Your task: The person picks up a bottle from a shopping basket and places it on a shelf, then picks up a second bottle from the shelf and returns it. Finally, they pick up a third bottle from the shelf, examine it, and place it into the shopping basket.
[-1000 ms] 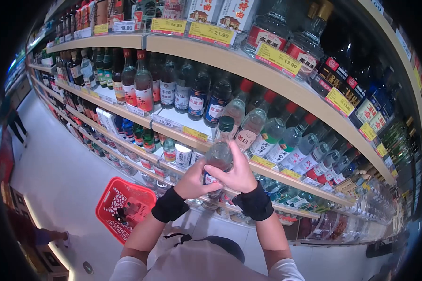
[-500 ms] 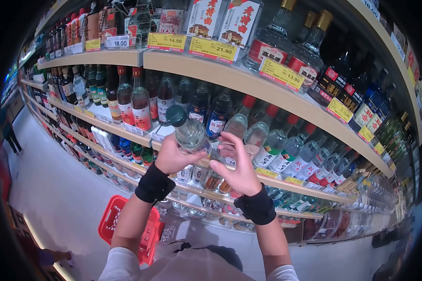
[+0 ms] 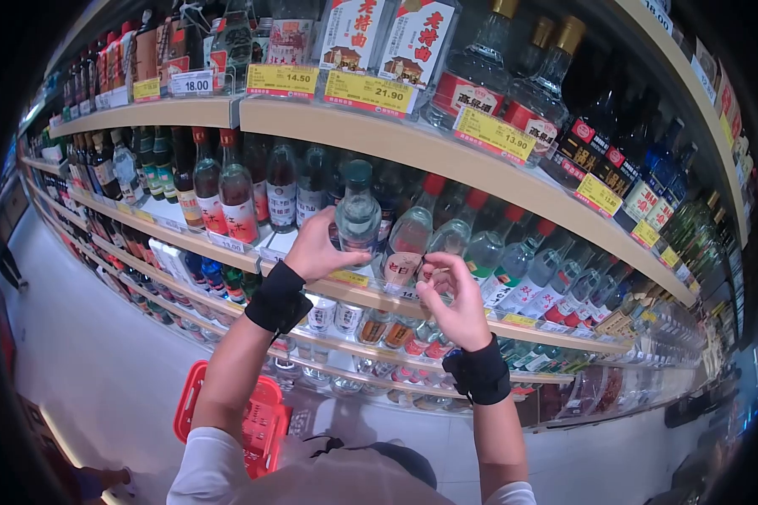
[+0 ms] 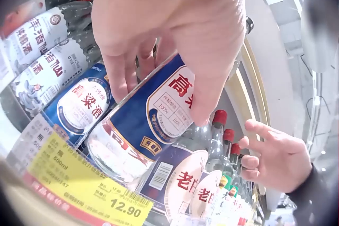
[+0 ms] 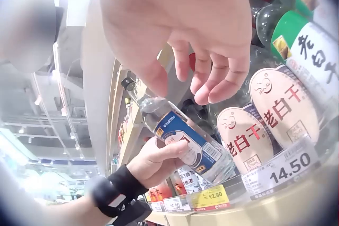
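My left hand (image 3: 316, 248) grips a clear glass bottle (image 3: 358, 215) with a dark green cap, thumb and fingers around its body. Its blue label (image 4: 169, 104) shows in the left wrist view. The bottle stands tilted at the front of the middle shelf, its base close over a yellow 12.90 price tag (image 4: 95, 183). Beside it is another bottle (image 4: 82, 99) with a matching blue label. My right hand (image 3: 456, 303) holds nothing; its fingers are loosely bent in front of bottles (image 5: 241, 136) with pink oval labels.
An upper shelf (image 3: 337, 114) with bottles and yellow price tags juts out above my hands. Red-capped bottles (image 3: 526, 269) line the shelf to the right. A red basket (image 3: 265, 421) is below on the left.
Both hands held the bottle in front of me at first. My right hand let go and drew away to the right, while my left hand carried the bottle forward to the shelf.
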Demonstrator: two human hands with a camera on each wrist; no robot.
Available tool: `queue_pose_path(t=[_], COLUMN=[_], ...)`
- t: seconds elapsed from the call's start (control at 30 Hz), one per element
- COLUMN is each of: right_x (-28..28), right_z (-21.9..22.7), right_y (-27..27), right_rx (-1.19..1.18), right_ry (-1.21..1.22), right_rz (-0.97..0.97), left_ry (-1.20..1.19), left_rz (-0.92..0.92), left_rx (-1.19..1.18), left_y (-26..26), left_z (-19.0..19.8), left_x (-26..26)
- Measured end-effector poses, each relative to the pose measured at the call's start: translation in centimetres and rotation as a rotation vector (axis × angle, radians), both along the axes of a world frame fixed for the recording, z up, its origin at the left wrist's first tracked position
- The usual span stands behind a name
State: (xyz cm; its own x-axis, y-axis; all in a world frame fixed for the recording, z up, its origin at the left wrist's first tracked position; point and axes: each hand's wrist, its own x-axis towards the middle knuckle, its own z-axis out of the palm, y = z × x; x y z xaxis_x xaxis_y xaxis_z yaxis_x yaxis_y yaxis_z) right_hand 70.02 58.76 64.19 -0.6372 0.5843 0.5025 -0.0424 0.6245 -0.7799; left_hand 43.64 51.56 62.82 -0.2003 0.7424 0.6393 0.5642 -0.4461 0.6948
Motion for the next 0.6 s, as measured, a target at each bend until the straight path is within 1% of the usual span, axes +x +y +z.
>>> queue_pose_path(t=[0.07,0.17,0.2,0.3,0.37,0.4,0.5,0.6], right_x=[-0.1,-0.4,-0.7,-1.5,-2.3,-2.6,-3.6,-4.7], right_z=[-0.2,-0.3,-0.1,0.6,0.9,1.2,1.8,2.4], right_y=[0.2,0.9,1.0,0.9,0.7,0.7,0.8,0.8], right_rx=[0.009,0.012,0.049,0.161,0.23,0.238,0.259,0.274], right_ry=[0.006,0.001,-0.012,-0.034,-0.022,-0.018,0.002,0.02], right_rz=[-0.012,-0.013,-0.054,-0.179,-0.265,-0.284,-0.339,-0.394], left_ry=[-0.013,-0.002,0.01,-0.081,-0.09,-0.092,-0.142,-0.13], left_rz=[0.008,0.013,0.015,-0.054,-0.054,-0.055,-0.072,-0.042], left_rx=[-0.042,-0.098,-0.108,-0.111,-0.134,-0.145,-0.073,-0.133], left_y=[1.0,1.2,1.2,1.3,1.8,2.0,2.4,2.7], left_z=[-1.3,-2.2,-2.2,-2.2,-3.0,-3.2,-3.6,-4.0], left_x=[-0.9,-1.2,-1.2,-0.8,-0.8,-0.8,-0.6,-0.7])
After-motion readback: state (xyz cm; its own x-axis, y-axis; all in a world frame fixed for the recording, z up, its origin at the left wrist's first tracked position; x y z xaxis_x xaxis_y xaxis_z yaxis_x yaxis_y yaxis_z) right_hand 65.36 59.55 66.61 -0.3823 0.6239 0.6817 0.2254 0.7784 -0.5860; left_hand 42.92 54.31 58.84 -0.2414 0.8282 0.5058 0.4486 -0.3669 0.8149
